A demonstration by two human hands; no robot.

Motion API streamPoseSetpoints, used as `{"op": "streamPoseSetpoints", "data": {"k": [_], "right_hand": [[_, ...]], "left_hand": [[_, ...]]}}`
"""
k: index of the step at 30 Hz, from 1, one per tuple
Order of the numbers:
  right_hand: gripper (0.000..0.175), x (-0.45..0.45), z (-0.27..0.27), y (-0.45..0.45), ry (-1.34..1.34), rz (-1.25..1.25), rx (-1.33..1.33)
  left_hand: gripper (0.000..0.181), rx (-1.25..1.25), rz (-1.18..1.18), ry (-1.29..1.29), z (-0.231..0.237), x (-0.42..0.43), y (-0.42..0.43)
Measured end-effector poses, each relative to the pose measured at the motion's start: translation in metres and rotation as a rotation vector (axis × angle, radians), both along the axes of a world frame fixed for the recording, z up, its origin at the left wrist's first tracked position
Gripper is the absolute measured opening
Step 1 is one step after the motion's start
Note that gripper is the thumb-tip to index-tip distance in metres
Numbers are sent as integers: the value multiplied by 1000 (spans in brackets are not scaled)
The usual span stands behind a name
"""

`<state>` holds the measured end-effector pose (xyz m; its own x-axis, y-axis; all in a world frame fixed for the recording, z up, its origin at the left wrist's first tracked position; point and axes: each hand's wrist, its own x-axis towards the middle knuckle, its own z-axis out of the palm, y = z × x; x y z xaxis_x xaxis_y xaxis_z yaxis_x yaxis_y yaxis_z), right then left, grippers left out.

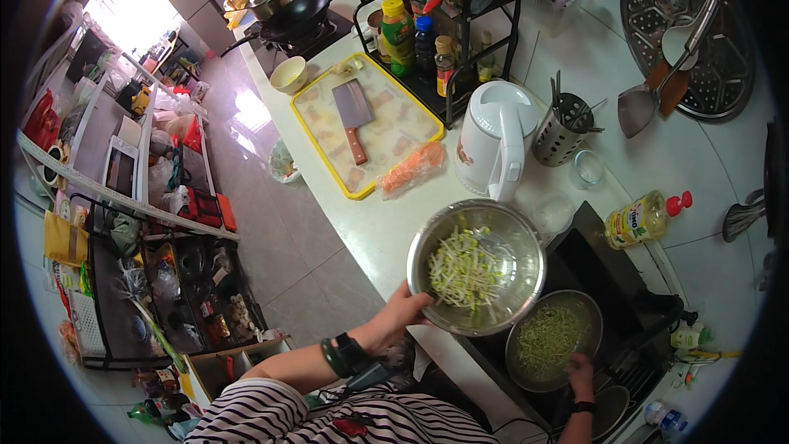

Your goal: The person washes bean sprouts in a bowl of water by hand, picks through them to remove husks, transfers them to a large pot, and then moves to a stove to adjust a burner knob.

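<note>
A steel mixing bowl with bean sprouts in it is tilted over the counter's edge by the sink, and my left hand grips its rim. My right hand is at the near rim of a round metal strainer or basin that holds many greenish sprouts or hulls; whether the fingers grip the rim is hard to tell. This second vessel sits lower, over the dark sink. The bowl's rim is close to the vessel's upper left edge.
A white electric kettle stands behind the bowl. Left of it are a bagged orange food and a yellow-edged cutting board with a cleaver. A dish soap bottle, glass cup and perforated utensil holder stand along the wall.
</note>
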<state>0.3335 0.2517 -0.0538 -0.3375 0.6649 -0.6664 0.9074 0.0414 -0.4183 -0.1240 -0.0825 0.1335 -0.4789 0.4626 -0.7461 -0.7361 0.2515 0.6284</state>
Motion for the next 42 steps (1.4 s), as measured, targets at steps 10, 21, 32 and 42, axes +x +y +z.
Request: {"op": "streamPoseSetpoints", "data": {"k": [10, 21, 32, 42], "right_hand": [[38, -12, 28, -4, -54, 70, 51], [35, 45, -3, 39, 15, 47, 404], [70, 82, -85, 89, -212, -87, 231], [43, 113, -102, 93, -125, 11, 329]], "left_hand": [[42, -95, 253, 158, -1, -80, -89], [36, 1, 293, 105, -43, -81, -123], [68, 83, -547, -174, -52, 108, 97], [95, -330, -936, 234, -229, 184, 214]]}}
